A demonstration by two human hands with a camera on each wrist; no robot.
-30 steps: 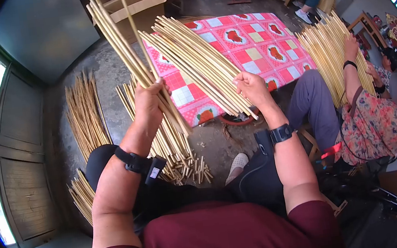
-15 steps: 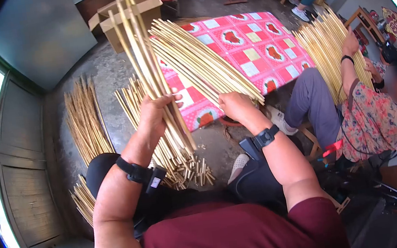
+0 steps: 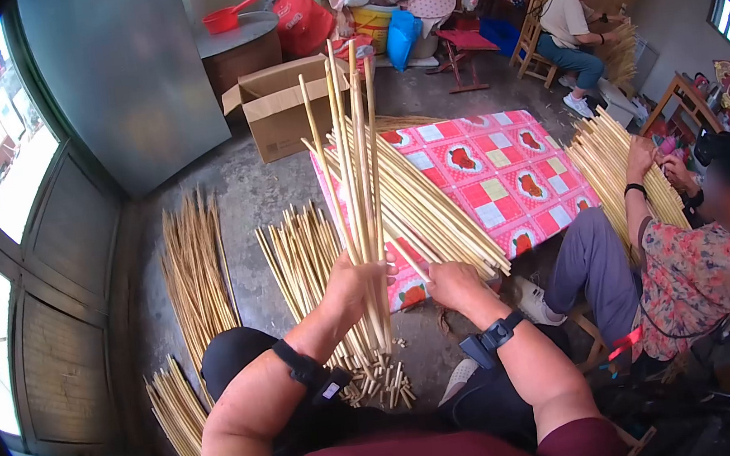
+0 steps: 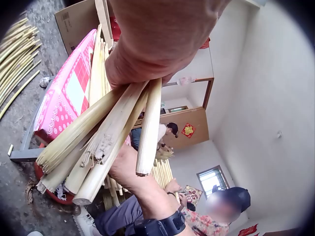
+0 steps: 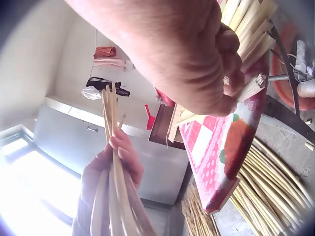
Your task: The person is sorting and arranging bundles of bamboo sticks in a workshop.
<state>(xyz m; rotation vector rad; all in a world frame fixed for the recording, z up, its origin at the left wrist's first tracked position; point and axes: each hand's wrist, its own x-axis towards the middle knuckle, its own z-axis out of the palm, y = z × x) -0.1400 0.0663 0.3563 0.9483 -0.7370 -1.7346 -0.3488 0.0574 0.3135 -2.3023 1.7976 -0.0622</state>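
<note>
My left hand (image 3: 356, 286) grips a small bundle of pale plant stalks (image 3: 360, 165), held nearly upright, left of the low table. Their cut lower ends (image 4: 91, 196) stick out below that fist in the left wrist view. My right hand (image 3: 461, 285) is at the near left edge of a pile of similar stalks (image 3: 447, 209) lying slantwise on the table. Between its thumb and fingers it pinches the end of one stalk (image 5: 254, 87), as the right wrist view shows.
A pink patterned cloth covers the table (image 3: 524, 154). More stalks (image 3: 300, 254) and short cut pieces (image 3: 384, 385) lie on the floor, with a brushy bundle (image 3: 195, 267) farther left. Behind stands a cardboard box (image 3: 278, 115). A person (image 3: 688, 225) sits close at the right.
The head view has tilted upward. My right hand has shifted left along the pile's near ends to a stalk at its edge. The bundle in my left hand stands more upright.
</note>
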